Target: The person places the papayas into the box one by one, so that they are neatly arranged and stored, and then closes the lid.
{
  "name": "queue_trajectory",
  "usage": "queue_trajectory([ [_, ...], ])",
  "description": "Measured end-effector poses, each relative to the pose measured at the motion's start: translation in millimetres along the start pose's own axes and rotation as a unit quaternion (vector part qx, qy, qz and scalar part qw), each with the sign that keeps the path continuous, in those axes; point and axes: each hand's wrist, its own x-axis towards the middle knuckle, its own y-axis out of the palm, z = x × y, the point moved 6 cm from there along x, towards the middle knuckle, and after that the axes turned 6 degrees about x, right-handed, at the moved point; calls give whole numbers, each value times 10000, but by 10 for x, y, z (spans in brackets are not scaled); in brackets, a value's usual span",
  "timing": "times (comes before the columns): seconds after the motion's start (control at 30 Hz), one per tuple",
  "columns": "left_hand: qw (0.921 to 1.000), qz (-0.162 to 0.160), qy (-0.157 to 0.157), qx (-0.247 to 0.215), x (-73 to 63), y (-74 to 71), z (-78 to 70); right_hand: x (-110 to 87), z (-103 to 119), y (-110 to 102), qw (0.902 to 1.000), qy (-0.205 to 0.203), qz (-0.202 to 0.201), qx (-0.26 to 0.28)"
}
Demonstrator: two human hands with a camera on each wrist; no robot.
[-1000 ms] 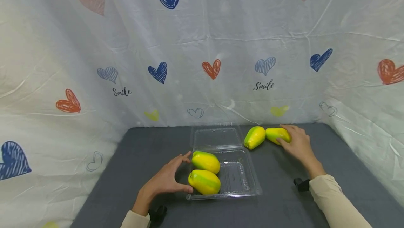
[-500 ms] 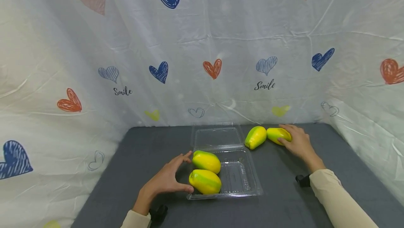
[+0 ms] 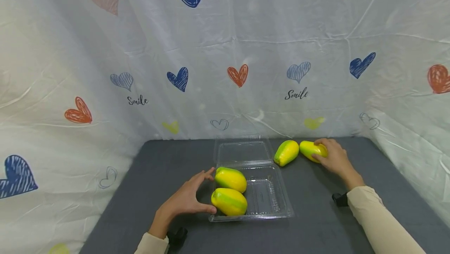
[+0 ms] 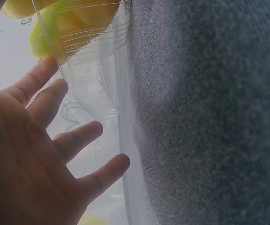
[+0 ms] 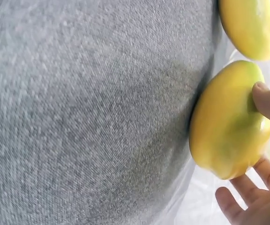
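My right hand [image 3: 334,158] holds a yellow-green papaya [image 3: 309,150] at the back right of the table, thumb on its near side and fingers over the far side. In the right wrist view the thumb presses the held papaya [image 5: 230,122] and some fingertips reach its lower end. A second papaya [image 3: 286,153] lies just left of it. My left hand [image 3: 186,197] is spread at the left side of a clear plastic clamshell box [image 3: 286,207], fingertips right at its rim. Two papayas, a far one [image 3: 231,179] and a near one [image 3: 229,202], lie side by side in the box's left half.
The box's clear lid [image 3: 242,151] lies folded back behind its base. A dark grey cloth [image 3: 168,160] covers the table. A white curtain [image 3: 204,109] with printed hearts hangs close behind the table and along both sides.
The papaya in my right hand has turned slightly, its left end easing away from the neighbouring papaya. My left hand keeps its place at the box. The whole head view has shifted a little.
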Motion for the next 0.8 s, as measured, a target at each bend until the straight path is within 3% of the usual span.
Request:
queue_trajectory([
  [0.43,10000,3,-2,16,11,-9,-4,7,-101,-55,9993,181,288,144],
  [0.8,10000,3,76,52,13,-2,14,-70,-91,-155,9977,-106,-413,518],
])
